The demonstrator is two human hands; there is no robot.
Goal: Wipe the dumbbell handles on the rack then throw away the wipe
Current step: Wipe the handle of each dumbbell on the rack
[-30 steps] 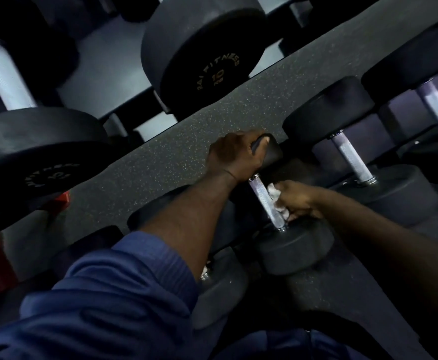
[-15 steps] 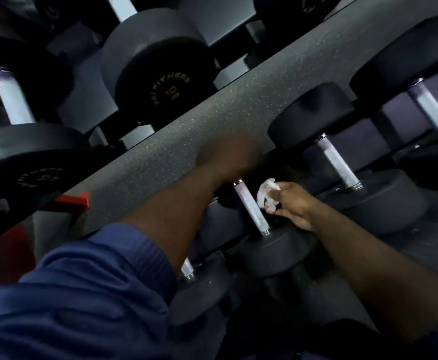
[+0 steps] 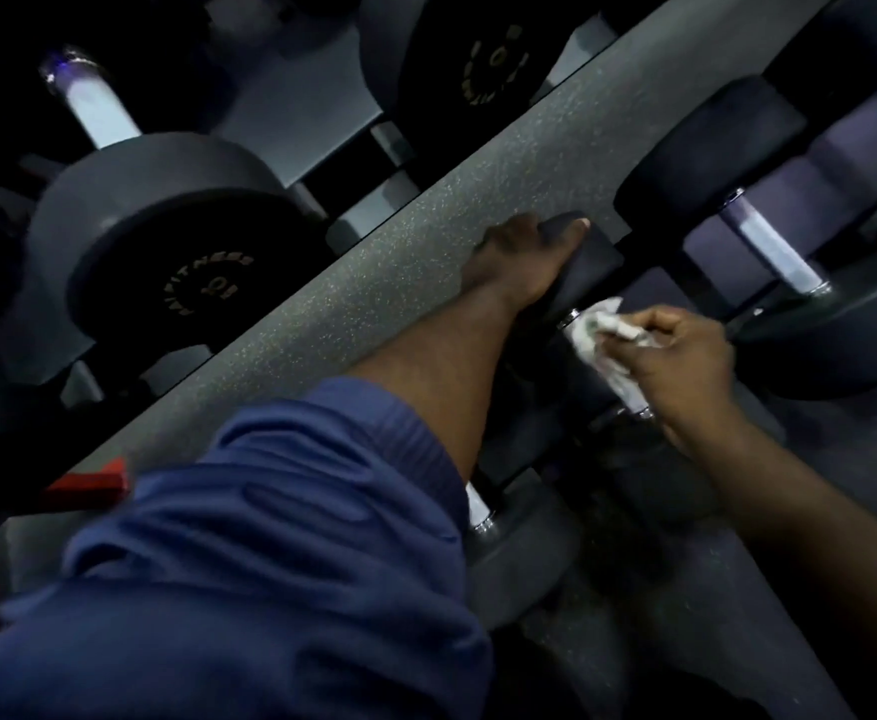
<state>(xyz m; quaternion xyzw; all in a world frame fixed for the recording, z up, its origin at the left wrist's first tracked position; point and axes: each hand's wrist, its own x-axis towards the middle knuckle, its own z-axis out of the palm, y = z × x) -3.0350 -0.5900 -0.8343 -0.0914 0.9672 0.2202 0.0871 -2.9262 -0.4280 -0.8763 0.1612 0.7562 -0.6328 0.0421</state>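
My left hand (image 3: pixel 522 262) grips the far head of a small black dumbbell (image 3: pixel 589 257) on the lower rack shelf, thumb laid over its top. My right hand (image 3: pixel 686 356) pinches a crumpled white wipe (image 3: pixel 600 332) and holds it against that dumbbell's metal handle, which is mostly hidden under the wipe. The near head of the dumbbell is dark and partly hidden below my right wrist. My left forearm, in a blue sleeve, crosses the middle of the view.
A speckled grey rack beam (image 3: pixel 426 252) runs diagonally. Larger black dumbbells (image 3: pixel 166 252) sit on the upper shelf, one marked 10. Another dumbbell with a bare metal handle (image 3: pixel 769 252) lies to the right, and one (image 3: pixel 519 553) lies near my left elbow. A red piece (image 3: pixel 88 483) sits at left.
My right hand has brought the wipe back onto the handle and slid it toward the far end. My left hand has stayed on the far head. The view has shifted right.
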